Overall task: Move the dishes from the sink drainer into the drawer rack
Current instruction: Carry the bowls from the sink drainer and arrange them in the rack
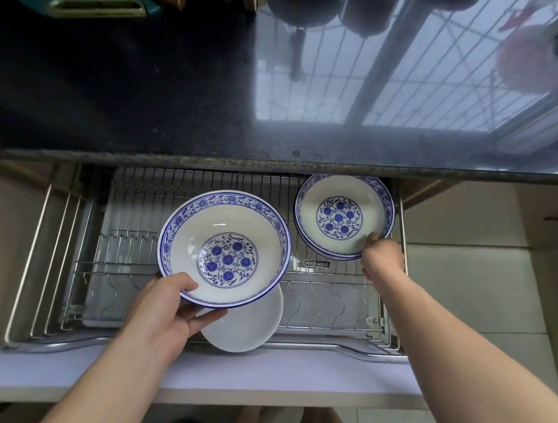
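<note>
Item: blue-patterned bowl (224, 249) and white plate (245, 325), over drawer rack (329, 306) | left hand (171, 306) pinching their near rims | right hand (381, 256) fingers closed on racked bowl (342, 216) rim | handling: likely rigid, glazed-slick, breakable; grip at rim.

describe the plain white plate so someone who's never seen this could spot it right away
Find the pulled-out wire drawer rack under the dark countertop. At its front edge, the left hand holds a blue-patterned bowl with the white plate tucked beneath it. It is the only dish with no blue pattern.
</note>
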